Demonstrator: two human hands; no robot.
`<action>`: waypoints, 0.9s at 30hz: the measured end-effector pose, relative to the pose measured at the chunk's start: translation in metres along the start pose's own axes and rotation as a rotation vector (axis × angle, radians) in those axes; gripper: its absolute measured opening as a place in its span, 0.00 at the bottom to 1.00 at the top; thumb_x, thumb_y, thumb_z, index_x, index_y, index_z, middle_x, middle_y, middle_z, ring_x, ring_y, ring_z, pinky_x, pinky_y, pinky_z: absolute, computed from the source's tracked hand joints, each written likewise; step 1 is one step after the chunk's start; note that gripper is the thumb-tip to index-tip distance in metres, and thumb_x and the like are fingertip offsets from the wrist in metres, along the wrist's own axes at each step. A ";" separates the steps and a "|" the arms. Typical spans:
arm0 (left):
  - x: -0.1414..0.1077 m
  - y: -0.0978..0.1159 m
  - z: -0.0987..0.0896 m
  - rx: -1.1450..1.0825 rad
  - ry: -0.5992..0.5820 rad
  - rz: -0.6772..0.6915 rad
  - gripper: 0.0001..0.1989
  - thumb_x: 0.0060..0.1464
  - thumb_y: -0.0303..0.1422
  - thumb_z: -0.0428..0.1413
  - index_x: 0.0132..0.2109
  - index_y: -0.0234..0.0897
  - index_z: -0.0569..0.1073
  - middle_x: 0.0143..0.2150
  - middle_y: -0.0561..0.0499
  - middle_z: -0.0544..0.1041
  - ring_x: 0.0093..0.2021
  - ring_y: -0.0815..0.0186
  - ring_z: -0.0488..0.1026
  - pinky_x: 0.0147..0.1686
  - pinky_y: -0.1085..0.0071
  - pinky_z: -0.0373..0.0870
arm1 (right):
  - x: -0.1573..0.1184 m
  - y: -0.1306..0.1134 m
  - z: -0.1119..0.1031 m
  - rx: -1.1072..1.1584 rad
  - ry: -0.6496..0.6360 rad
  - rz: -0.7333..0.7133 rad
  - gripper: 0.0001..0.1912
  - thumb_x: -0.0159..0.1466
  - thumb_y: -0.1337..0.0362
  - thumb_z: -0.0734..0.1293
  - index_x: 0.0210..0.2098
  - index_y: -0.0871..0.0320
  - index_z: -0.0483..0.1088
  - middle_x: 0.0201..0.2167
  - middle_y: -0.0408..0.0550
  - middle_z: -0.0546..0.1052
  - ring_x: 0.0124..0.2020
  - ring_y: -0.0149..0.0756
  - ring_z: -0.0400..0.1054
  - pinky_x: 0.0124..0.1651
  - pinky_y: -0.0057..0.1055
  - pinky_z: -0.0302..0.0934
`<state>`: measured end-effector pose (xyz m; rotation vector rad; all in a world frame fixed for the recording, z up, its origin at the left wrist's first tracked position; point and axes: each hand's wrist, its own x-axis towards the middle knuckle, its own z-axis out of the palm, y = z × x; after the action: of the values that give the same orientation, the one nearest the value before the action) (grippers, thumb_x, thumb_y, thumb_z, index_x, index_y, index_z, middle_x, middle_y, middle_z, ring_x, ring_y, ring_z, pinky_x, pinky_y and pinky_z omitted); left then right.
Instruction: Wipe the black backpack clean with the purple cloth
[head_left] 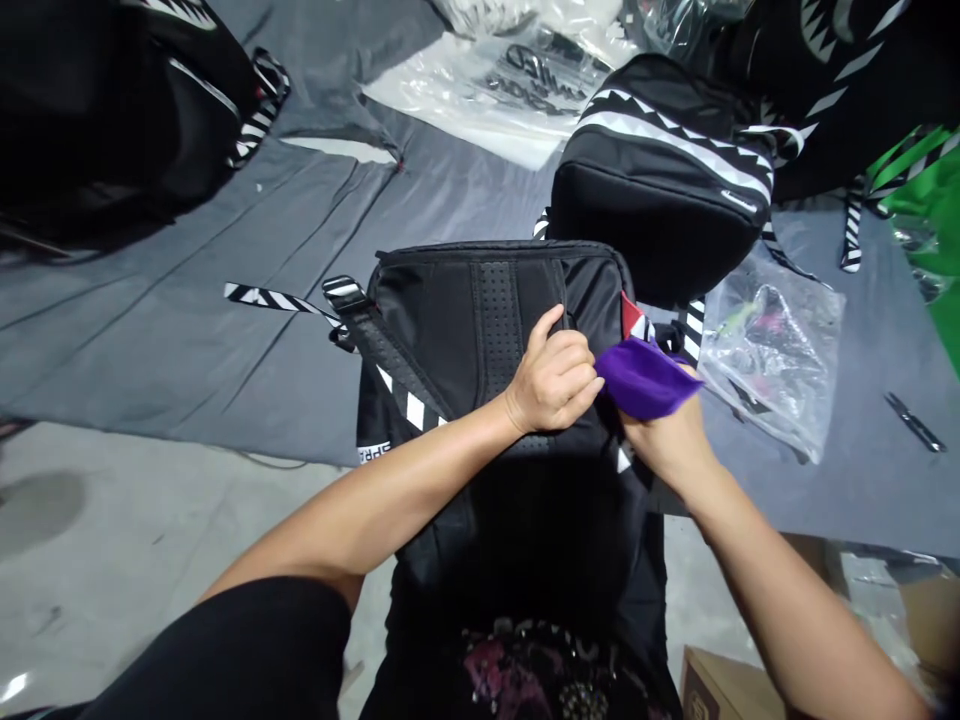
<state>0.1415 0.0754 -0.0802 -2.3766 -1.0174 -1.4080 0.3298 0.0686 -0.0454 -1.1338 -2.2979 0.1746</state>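
A black backpack (427,300) lies with its padded back panel up, at the table's edge against my body. My left hand (559,375) is closed on the right part of this panel, thumb pointing up; the fold or strap under its fingers is mostly hidden. Beside it, my right hand (664,440) grips a purple cloth (649,380) at the backpack's right side. The cloth covers most of the right fingers. A shoulder strap (397,345) with black-and-white trim crosses the panel's left side.
Another black backpack (660,220) with white zigzag teeth stands just behind. More dark bags (112,130) sit at the far left and top right. A clear plastic bag (780,350) and small snips (915,422) lie to the right. Cardboard boxes (724,685) are below the table.
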 end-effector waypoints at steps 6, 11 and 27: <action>-0.001 0.002 0.003 0.038 0.046 -0.062 0.07 0.59 0.34 0.48 0.33 0.37 0.67 0.36 0.51 0.73 0.44 0.63 0.71 0.60 0.49 0.58 | 0.015 -0.013 -0.008 -0.154 -0.194 -0.057 0.13 0.61 0.70 0.60 0.44 0.60 0.71 0.41 0.54 0.74 0.40 0.43 0.66 0.43 0.38 0.55; -0.002 0.000 0.005 0.065 0.027 -0.095 0.09 0.62 0.38 0.46 0.36 0.39 0.65 0.36 0.53 0.74 0.48 0.62 0.71 0.61 0.51 0.53 | 0.029 -0.017 -0.019 -0.206 -0.354 -0.021 0.10 0.61 0.72 0.60 0.36 0.56 0.71 0.34 0.48 0.75 0.38 0.41 0.66 0.39 0.35 0.50; -0.009 0.004 0.014 0.084 -0.016 -0.172 0.15 0.63 0.42 0.40 0.34 0.42 0.66 0.35 0.52 0.74 0.48 0.62 0.71 0.58 0.52 0.54 | 0.044 -0.037 -0.029 -0.439 -0.684 0.049 0.10 0.60 0.72 0.60 0.38 0.60 0.71 0.40 0.56 0.75 0.41 0.47 0.67 0.37 0.37 0.46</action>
<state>0.1510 0.0750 -0.0940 -2.2912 -1.2857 -1.3735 0.2987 0.0755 0.0103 -1.5238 -3.0134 0.0822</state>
